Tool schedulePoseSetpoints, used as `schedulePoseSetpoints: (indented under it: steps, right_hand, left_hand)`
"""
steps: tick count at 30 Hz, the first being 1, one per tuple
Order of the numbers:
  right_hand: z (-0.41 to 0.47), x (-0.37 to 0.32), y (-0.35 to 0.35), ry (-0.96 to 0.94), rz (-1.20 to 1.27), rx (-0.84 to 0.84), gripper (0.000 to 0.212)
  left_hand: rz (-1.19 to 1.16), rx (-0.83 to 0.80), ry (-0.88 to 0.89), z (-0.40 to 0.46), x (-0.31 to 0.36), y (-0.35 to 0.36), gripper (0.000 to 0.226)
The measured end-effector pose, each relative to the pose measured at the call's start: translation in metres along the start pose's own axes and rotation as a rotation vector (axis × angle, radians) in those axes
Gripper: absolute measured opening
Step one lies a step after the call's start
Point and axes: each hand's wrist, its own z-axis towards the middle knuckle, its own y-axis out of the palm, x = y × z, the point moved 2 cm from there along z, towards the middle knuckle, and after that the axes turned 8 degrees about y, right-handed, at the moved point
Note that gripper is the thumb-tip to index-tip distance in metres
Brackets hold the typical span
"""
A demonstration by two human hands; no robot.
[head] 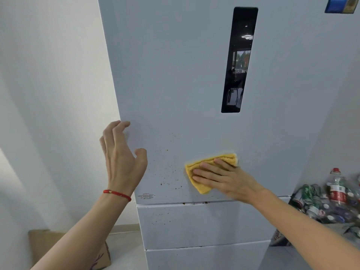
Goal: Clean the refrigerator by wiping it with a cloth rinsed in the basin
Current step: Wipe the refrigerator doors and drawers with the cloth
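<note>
Wiping: the right hand [224, 178] presses a yellow cloth [209, 172] flat on the door of the refrigerator [175, 75].
Wall: a pale wall [48, 94] fills the left side of the view.
Box: a brown cardboard box [44, 248] stands on the floor at the lower left, partly behind the left forearm.
Left hand: the left hand [122, 156] is raised at the left edge of the refrigerator door, fingers loosely spread and a little bent, holding nothing; I cannot tell if the fingertips touch the door.
Bracelet: a red string bracelet [116, 194] is around the left wrist.
Stains: small brown spots [171, 172] lie on the door between the two hands, and more sit along the gap above the drawer [194, 223] below.
Label: a small red printed label [146, 196] is near the lower left corner of the door.
Cloth: folded, low on the upper door, just right of the spots, under the straight fingers of the right hand.
Panel: a tall black glossy panel [239, 59] is set in the door, above the cloth.
Bottles: a heap of plastic bottles and cans [327, 197] lies at the right, beside the refrigerator.
Picture: a blue and yellow picture [341, 4] is in the top right corner.
</note>
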Motion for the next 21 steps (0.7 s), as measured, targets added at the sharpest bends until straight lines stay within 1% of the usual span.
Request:
schedulePoseSetpoints:
  steps: [2, 4, 6, 8, 10, 11, 13, 17, 19, 21]
  right_hand:
    - [0.012, 0.029, -0.013, 0.098, 0.003, 0.06, 0.071]
    - [0.037, 0.061, -0.032, 0.266, 0.066, 0.13, 0.068]
    - [0.074, 0.088, -0.055, 0.411, 0.154, 0.211, 0.058]
    - [0.113, 0.101, -0.073, 0.558, 0.231, 0.316, 0.051]
    - [0.141, 0.091, -0.081, 0.622, 0.256, 0.394, 0.05]
    - [0.144, 0.08, -0.078, 0.597, 0.254, 0.402, 0.051]
    - [0.126, 0.05, -0.057, 0.456, 0.254, 0.343, 0.058]
    - [0.028, -0.014, -0.003, 0.14, 0.14, 0.111, 0.076]
    - [-0.02, -0.029, 0.019, 0.086, 0.146, -0.013, 0.082]
    - [-0.049, -0.041, 0.028, 0.108, 0.219, -0.091, 0.084]
  left_hand:
    - [-0.024, 0.0, -0.048, -0.006, 0.0, 0.001, 0.064]
    - [-0.053, 0.001, -0.094, -0.013, 0.004, 0.006, 0.064]
    - [-0.086, -0.014, -0.121, -0.019, 0.012, 0.011, 0.062]
    - [-0.119, -0.047, -0.134, -0.027, 0.021, 0.012, 0.061]
    - [-0.128, -0.071, -0.138, -0.039, 0.026, 0.011, 0.061]
    - [-0.13, -0.087, -0.151, -0.047, 0.027, 0.011, 0.061]
    - [-0.124, -0.119, -0.198, -0.063, 0.026, 0.011, 0.062]
    - [-0.084, -0.2, -0.264, -0.091, 0.021, 0.011, 0.062]
    - [-0.06, -0.233, -0.284, -0.1, 0.021, 0.009, 0.06]
    - [-0.033, -0.267, -0.3, -0.11, 0.024, 0.008, 0.057]
